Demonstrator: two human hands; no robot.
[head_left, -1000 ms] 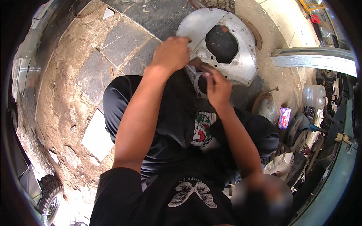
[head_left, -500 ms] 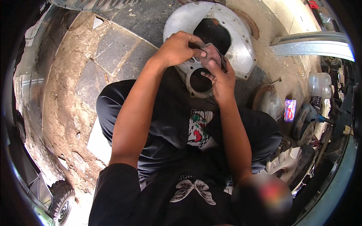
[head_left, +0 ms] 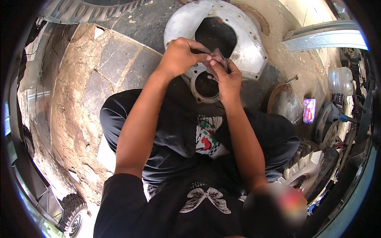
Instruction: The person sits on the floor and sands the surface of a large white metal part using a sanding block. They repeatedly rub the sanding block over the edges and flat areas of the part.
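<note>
Between my two hands is a small crumpled sheet (head_left: pixel 218 56), dull reddish and grey, which looks like worn sandpaper. My left hand (head_left: pixel 179 58) pinches its left edge between thumb and fingers. The lower right side is gripped by my right hand (head_left: pixel 229 81), its thumb pressed on the front and the fingers curled behind. Both hands hover over a silver-grey cast metal housing (head_left: pixel 251 49) that lies on the floor in front of my crossed legs. It has a large dark opening and a smaller round ring nearer to me, partly hidden by my hands.
A tyre (head_left: pixel 93 12) lies at the far left. To the right are a curved rusty metal plate (head_left: pixel 289 103), a purple packet (head_left: pixel 309 111), a clear plastic bottle (head_left: pixel 340 81) and a metal beam (head_left: pixel 325 39). Dark tiles (head_left: pixel 119 55) and broken, sandy ground lie leftward.
The sheet is more bunched up and shows less of its flat face. My hands have come closer together around it. The whole view has shifted slightly.
</note>
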